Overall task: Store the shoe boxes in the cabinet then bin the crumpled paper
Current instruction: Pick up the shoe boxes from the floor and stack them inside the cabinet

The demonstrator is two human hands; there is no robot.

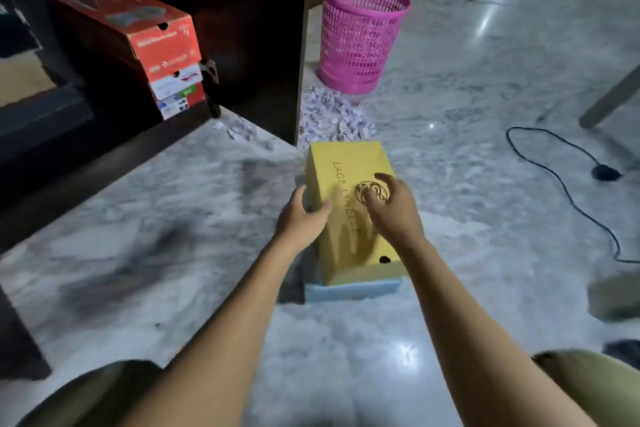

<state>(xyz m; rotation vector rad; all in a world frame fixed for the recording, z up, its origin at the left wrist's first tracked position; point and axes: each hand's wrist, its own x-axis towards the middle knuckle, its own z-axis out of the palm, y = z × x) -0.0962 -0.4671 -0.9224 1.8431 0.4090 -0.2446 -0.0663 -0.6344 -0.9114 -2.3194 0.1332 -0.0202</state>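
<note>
Grips open: left hand [301,215] touches the edge of the yellow box [348,236], right hand [391,208] hovers over its lid. Probably readying a two-sided lift; neither holds it yet.

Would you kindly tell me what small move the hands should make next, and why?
Probably close both hands round the yellow box and lift it off the pale blue box: the left hand touches its left side, the right hand hovers over its lid holding nothing, and the open cabinet holds stacked boxes.
</note>
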